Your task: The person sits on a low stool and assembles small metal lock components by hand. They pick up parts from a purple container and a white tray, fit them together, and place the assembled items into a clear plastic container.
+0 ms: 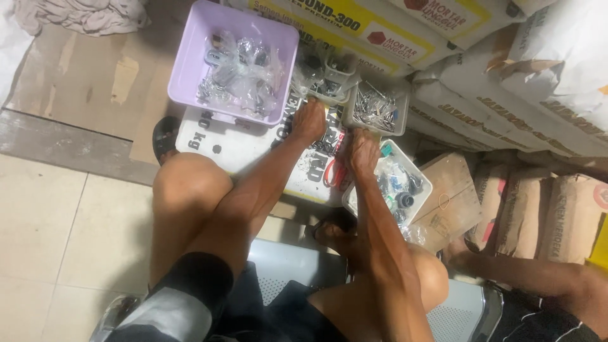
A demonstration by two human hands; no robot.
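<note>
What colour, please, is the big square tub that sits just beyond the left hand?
The tub is pale lilac, seen in the head view.

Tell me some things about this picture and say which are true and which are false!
1. The purple tub holds little plastic bags of metal parts. True.
2. The left hand rests flat on the floor tiles. False: it reaches to a small tray of parts beside the purple tub.
3. The right hand is between two white trays. True.
4. The person is standing. False: they sit on a metal bench, knees bent.
5. Big sacks are stacked on the right. True.
</note>
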